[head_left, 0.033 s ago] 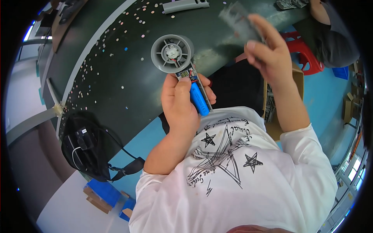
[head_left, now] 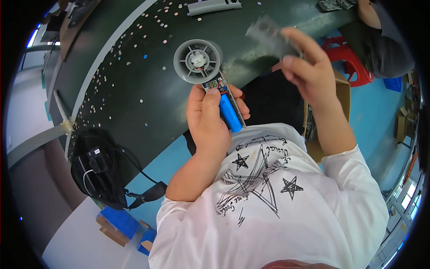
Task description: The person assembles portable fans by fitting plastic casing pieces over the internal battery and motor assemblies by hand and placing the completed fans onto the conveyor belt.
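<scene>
My left hand (head_left: 208, 114) is closed around the handle of a handheld fan (head_left: 175, 62), its grey round housing facing up. Its handle lies uncovered, showing a small circuit board with a digit display (head_left: 212, 84), red wires and a blue cylindrical battery (head_left: 230, 114). The thumb presses near the board, just above the battery. Out to the right and above the dark table, my right hand (head_left: 309, 62) pinches a smoky grey plastic piece (head_left: 266, 36), blurred by motion; its exact kind cannot be made out. The two hands are apart.
A long grey plastic shell (head_left: 214, 6) lies at the table's far side. Small pale dots are scattered over the dark tabletop (head_left: 156, 89). A black bag (head_left: 96, 166) sits at left. At right are a cardboard box (head_left: 342, 96), a red stool (head_left: 349, 60) and another person's arm (head_left: 369, 15).
My right hand has shifted slightly left with the grey plastic piece. The fan in my left hand has barely moved.
</scene>
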Motion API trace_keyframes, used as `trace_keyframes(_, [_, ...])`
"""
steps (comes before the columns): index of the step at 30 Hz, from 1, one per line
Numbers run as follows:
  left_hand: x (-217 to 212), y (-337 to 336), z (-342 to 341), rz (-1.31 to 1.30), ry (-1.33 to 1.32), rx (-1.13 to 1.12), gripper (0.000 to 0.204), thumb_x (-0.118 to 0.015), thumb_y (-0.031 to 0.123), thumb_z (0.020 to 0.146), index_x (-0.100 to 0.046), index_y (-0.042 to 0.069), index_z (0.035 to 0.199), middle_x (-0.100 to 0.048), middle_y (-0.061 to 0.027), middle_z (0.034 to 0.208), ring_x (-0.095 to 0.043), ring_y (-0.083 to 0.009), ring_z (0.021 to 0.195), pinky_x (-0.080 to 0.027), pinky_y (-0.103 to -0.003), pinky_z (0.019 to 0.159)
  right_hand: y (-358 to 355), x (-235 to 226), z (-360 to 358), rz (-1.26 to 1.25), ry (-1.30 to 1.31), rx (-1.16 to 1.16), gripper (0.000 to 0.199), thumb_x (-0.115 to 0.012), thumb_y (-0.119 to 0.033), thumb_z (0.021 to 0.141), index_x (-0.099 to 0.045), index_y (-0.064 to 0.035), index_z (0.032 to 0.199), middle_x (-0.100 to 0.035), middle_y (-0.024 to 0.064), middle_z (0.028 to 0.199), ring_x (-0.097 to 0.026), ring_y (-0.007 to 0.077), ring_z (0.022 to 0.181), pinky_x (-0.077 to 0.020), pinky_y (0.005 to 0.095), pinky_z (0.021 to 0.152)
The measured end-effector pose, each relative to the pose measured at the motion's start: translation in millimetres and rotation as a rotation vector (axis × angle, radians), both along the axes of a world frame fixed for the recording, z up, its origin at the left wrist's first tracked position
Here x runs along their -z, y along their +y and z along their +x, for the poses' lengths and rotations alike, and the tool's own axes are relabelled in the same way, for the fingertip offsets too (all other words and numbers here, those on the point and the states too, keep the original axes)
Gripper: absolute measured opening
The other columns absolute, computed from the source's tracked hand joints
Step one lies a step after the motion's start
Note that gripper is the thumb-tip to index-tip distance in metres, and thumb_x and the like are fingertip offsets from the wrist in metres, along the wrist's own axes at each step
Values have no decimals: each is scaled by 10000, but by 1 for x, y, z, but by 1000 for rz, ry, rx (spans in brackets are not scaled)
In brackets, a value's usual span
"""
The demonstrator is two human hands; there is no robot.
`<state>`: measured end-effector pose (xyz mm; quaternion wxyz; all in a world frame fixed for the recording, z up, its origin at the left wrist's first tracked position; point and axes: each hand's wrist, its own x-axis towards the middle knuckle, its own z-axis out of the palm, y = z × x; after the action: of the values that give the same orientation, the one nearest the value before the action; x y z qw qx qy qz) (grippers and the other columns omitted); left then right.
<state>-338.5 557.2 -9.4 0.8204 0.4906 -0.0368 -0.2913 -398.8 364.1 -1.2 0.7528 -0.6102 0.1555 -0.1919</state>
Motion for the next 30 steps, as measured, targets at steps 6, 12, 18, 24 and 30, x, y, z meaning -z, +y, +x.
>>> trace_keyframes(6, [6,-5,-3,-2,4,-11,244,-369,214,1003,-437,7,1116,-609,-142,900,-613,-170,685,-553,-315,571,39,4,-14,197,-75,-323,356,-587,-141,904,-566,60,1198,-612,116,1075,-556,178,981,-422,311,890])
trace_keyframes(12, [13,-3,-5,-99,-72,34,370,-311,248,1034,-352,8,1312,-599,-150,979,-621,-182,799,-570,-329,679,42,8,-18,-712,-120,-115,334,-612,-38,863,-591,41,1186,-546,176,1207,-554,248,1025,-436,351,903])
trace_keyframes(18, [12,-8,-12,-99,-161,-34,422,-311,203,1036,-287,-3,1404,-571,-119,1148,-607,-172,948,-538,-318,799,43,-6,-16,-1046,-168,-56,365,-666,-7,782,-631,24,1143,-591,171,1123,-547,251,889,-444,317,785])
trace_keyframes(24, [23,-4,-16,-3,-282,-5,438,-346,162,1032,-279,-35,1416,-533,-115,1252,-534,-140,1097,-424,-252,927,51,-8,-17,-1099,-164,13,374,-687,-10,753,-646,26,1123,-604,168,1086,-542,252,823,-454,311,716])
trace_keyframes(30, [22,-7,-19,-18,-343,16,452,-379,149,1022,-262,-32,1420,-460,-184,1359,-509,-213,1198,-435,-330,995,59,-5,-18,-1145,-150,55,399,-702,-10,742,-642,32,1134,-602,168,1078,-543,244,807,-459,310,693])
